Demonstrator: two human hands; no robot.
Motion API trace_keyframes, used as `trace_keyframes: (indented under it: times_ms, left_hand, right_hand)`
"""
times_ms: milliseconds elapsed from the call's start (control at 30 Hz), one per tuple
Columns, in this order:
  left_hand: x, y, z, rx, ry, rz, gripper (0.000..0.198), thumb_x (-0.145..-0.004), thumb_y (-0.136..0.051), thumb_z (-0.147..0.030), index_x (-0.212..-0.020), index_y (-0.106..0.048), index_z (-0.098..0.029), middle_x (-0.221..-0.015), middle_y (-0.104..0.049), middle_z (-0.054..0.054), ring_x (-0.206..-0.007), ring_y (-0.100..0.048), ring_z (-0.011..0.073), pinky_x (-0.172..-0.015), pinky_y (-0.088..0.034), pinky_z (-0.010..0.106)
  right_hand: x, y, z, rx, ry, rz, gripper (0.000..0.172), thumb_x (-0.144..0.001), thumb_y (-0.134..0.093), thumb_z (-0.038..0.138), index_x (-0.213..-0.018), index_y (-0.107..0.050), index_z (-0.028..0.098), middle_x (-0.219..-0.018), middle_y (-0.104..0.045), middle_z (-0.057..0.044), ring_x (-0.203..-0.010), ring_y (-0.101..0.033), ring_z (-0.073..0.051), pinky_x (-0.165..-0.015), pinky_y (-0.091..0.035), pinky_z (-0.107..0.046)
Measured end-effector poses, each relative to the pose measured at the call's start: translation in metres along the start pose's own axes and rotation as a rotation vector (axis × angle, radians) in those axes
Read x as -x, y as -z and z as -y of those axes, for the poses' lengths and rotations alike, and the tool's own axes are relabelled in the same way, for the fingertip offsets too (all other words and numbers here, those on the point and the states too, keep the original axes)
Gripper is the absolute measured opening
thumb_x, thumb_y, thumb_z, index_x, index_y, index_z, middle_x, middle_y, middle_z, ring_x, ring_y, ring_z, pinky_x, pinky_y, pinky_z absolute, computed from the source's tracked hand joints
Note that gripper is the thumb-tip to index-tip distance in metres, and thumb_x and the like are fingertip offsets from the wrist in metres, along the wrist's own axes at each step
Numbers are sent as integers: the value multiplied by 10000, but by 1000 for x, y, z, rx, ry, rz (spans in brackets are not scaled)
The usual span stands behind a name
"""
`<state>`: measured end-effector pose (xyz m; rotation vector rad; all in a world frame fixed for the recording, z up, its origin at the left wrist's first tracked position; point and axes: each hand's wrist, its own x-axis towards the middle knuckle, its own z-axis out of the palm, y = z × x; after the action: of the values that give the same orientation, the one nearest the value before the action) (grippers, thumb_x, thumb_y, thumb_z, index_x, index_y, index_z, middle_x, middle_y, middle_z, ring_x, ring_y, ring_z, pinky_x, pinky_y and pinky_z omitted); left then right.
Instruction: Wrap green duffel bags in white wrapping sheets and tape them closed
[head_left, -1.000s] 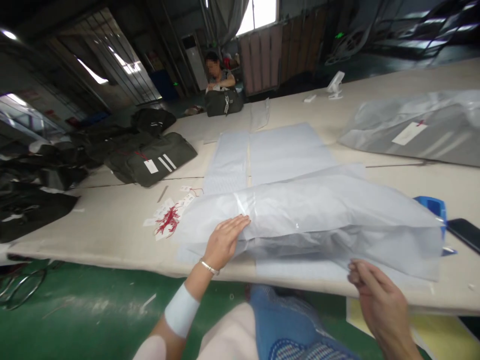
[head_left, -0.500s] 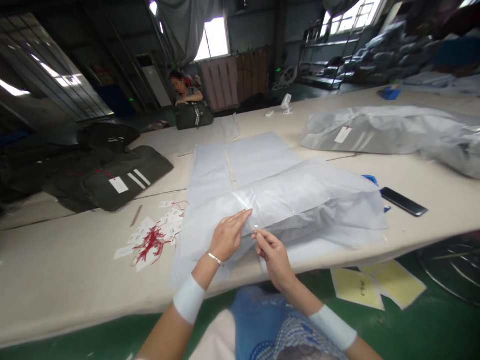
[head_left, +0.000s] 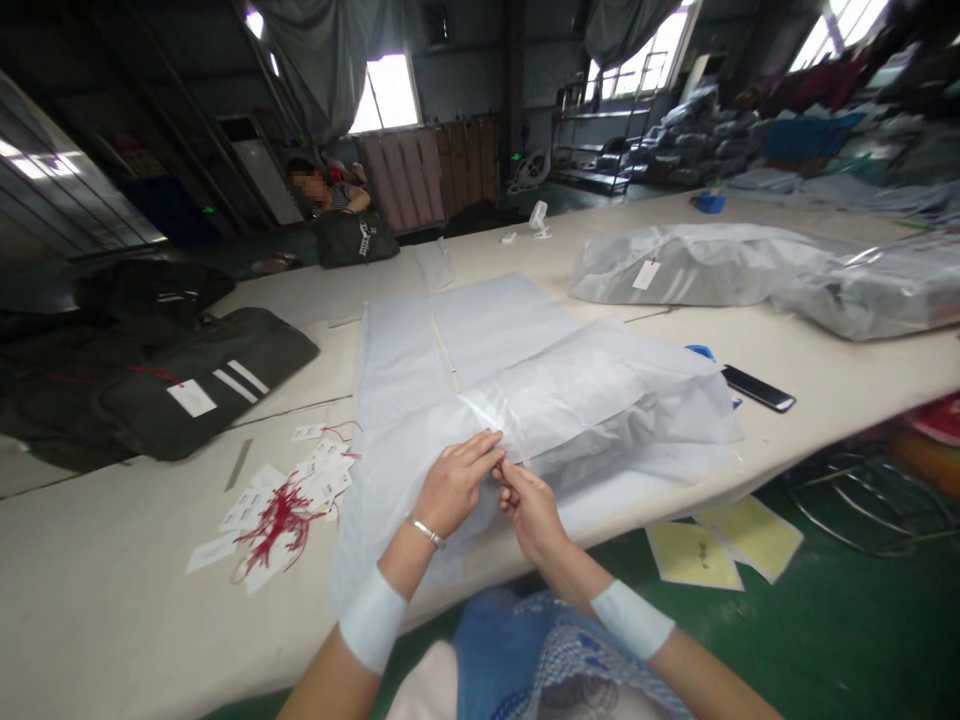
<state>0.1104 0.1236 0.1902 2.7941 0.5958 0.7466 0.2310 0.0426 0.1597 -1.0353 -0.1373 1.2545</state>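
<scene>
A frosted plastic bag (head_left: 585,390) lies folded over grey contents on the table before me. Flat on it, near a shiny strip (head_left: 480,408) across the fold, rests my left hand (head_left: 454,490), fingers stretched out together. My right hand (head_left: 534,512) is closed in a pinch at the bag's near edge, its fingertips meeting those of the left. What exactly lies between the fingertips is mostly hidden. More of the plastic sheet (head_left: 487,310) spreads behind the fold. Left of it sit white tags with red strings (head_left: 281,515).
Dark bags (head_left: 217,390) with white stripes lie at left. A phone (head_left: 757,388) and a blue object (head_left: 701,352) are at right, before bagged grey items (head_left: 690,265). Across the table (head_left: 135,560), a person (head_left: 330,195) handles a dark bag. Yellow sheets (head_left: 694,555) lie on the floor.
The view has swung to the right. My right hand has come up against the left hand's fingertips, closing the small gap between them. The bag keeps its place on the table.
</scene>
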Motion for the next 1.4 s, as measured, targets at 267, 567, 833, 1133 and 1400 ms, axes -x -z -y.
trace_keyframes:
  times_ms: [267,567,833,1133,1400]
  left_hand:
    - [0,-3,10,-48,-31,-8,506,-869,-399,5,-1319,-517,-195,-1454,-478,78,-1367,-412,202,-1028,-465,412]
    - [-3,-2,22,-27,-64,-25,535,-846,-408,10,-1325,-519,-201,-1451,-481,77,-1355,-427,205,-1026,-475,411]
    - [-4,-2,27,-23,-68,-33,574,-825,-404,35,-1321,-531,-224,-1452,-481,60,-1358,-425,201,-1032,-470,408]
    - [-5,0,19,16,-9,-54,452,-889,-420,-22,-1250,-582,-240,-1410,-529,52,-1333,-457,197,-1013,-474,396]
    - [-1,5,-14,-143,91,-221,363,-894,-442,-26,-1156,-620,-204,-1328,-598,76,-1316,-480,208,-1078,-426,425]
  right_hand:
    - [-6,-11,8,46,-29,-33,305,-639,-832,397,-762,-700,152,-752,-702,-38,-479,-542,-69,-426,-449,-177]
    - [-9,-16,16,246,-42,-11,396,-695,-781,512,-707,-660,135,-640,-672,-45,-456,-588,-102,-413,-481,-189]
    - [-4,7,-5,553,-207,67,508,-739,-692,624,-609,-596,142,-503,-580,-1,-405,-523,-78,-394,-415,-173]
    - [-6,25,33,628,87,430,582,-727,-692,597,-1143,-660,191,-1018,-716,-74,-572,-634,-121,-523,-495,-251]
    - [-12,69,73,918,110,644,330,-857,-599,450,-987,-735,178,-893,-741,-68,-673,-680,-171,-634,-539,-287]
